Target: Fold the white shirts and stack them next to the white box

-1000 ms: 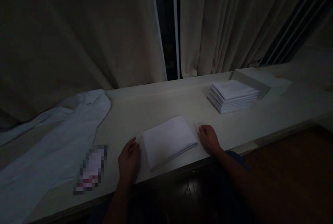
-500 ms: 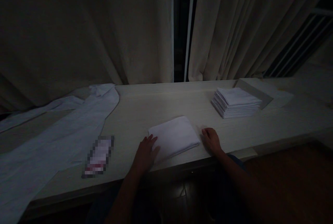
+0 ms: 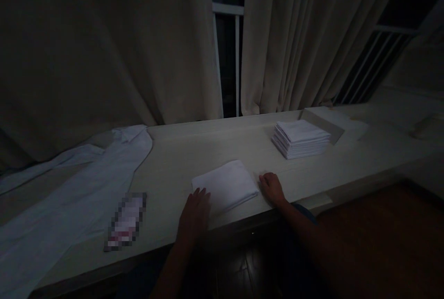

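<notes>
Dim scene; a folded white cloth (image 3: 225,186) lies flat near the front edge of the long pale table (image 3: 194,151), between the person's two hands; the left hand (image 3: 194,208) rests palm-down with fingers spread, fingertips on the cloth's near-left corner, pressing rather than grasping; the right hand (image 3: 272,189) lies flat on the table just beside the cloth's right edge, fingers loosely open, holding nothing, and whether it touches the cloth cannot be told. Step in hand, as a judgement: the fold looks finished and the hands are flattening or squaring it up. A stack of folded cloths (image 3: 300,138) sits well apart at the right rear, beside a low box (image 3: 324,121); a loose white garment (image 3: 76,192) is spread over the table's left end; a blurred-out flat item (image 3: 126,220) lies near the front left. A next move would likely call for sliding both hands under the cloth's edges so the layers lift together without slipping open; the corner under the left fingers is the likeliest to spring loose.
</notes>
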The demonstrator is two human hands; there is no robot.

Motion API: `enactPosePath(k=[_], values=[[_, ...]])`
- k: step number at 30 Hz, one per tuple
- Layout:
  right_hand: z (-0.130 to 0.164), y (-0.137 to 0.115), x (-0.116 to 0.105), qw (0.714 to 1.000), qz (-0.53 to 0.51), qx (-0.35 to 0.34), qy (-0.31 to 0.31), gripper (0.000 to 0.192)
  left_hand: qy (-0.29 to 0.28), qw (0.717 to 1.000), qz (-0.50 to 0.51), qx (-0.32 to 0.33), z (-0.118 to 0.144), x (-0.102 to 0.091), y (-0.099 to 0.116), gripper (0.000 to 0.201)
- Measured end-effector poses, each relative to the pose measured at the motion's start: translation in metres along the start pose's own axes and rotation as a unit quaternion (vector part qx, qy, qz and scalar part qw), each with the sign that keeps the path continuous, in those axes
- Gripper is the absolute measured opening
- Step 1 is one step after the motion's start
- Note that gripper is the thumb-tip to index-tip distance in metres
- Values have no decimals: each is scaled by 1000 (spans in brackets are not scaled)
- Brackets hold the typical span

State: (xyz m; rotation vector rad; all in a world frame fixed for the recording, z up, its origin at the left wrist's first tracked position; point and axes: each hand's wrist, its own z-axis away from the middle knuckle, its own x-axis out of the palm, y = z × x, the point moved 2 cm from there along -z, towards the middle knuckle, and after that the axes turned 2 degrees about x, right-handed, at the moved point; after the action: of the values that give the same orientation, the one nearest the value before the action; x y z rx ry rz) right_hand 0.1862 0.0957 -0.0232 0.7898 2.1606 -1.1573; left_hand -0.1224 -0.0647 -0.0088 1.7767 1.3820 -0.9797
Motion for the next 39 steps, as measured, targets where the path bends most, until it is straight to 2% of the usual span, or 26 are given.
enactPosePath(k=[5,8,11,16,23,27,30,32,34,37,39], values=[[0,-3,-2,1000,6,-4,5,46,-46,998,-38,17,7,2,35,73],[1,-7,-6,1000,1,-5,-3,47,-72,996,-49,17,17,3,44,86],[1,-10,-10,1000,0,-3,-11,49,-97,993,-72,20,27,2,42,81],[4,-14,-15,999,3,-5,-34,50,-87,989,-120,22,45,1,37,67],[5,-16,-16,998,5,-15,-54,49,-77,984,-156,34,57,-5,54,71],[9,-20,-15,998,-4,-12,-63,46,-77,987,-135,36,54,-5,46,78],[9,-38,-14,998,-14,-15,-61,44,-128,986,-91,60,45,-11,32,75],[4,-60,-11,998,-3,-30,-60,47,-176,980,-56,77,31,-21,25,69],[-4,-86,-4,995,19,-57,-83,51,-202,976,-30,70,9,-31,22,62],[-18,-118,14,982,46,-95,-154,58,-174,985,-14,13,-33,-38,25,54],[-24,-127,28,971,62,-106,-204,63,-156,987,-16,-31,-56,-31,29,56]])
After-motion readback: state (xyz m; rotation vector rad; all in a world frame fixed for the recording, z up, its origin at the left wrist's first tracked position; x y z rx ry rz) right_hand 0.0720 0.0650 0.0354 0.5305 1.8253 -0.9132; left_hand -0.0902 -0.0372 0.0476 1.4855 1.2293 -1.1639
